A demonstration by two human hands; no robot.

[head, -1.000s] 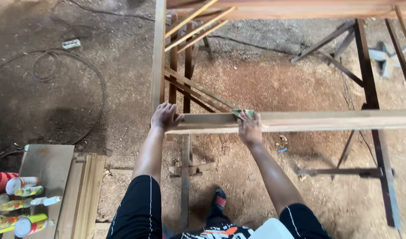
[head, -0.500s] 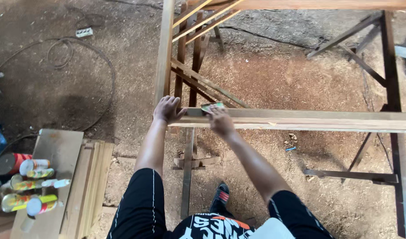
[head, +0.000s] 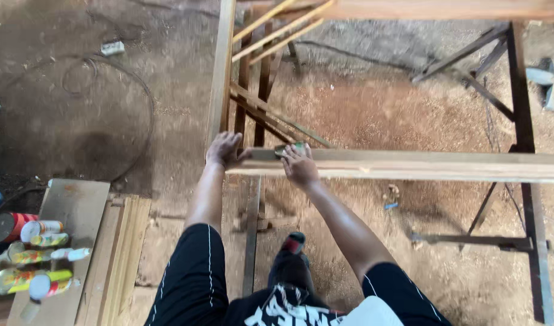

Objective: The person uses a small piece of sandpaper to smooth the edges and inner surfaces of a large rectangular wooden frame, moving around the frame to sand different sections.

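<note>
I am sanding the long wooden plank [head: 410,165], which lies across the metal trestle frame [head: 524,145] in front of me, its near end by my hands. My right hand [head: 299,167] presses flat on a small green sanding pad [head: 291,148] on the plank's top face, close to that end; the grip is a flat press with fingers spread, not a clench. My left hand [head: 222,150] rests spread at the plank's very end, steadying it. I judge the next stroke needs even downward pressure along the grain, with the left hand holding firm. Against a second ago, the right hand and pad have slid along the plank toward its end, nearer the left hand. Left of the plank, spray cans [head: 29,253] lie on a board [head: 72,205] on the floor.
</note>
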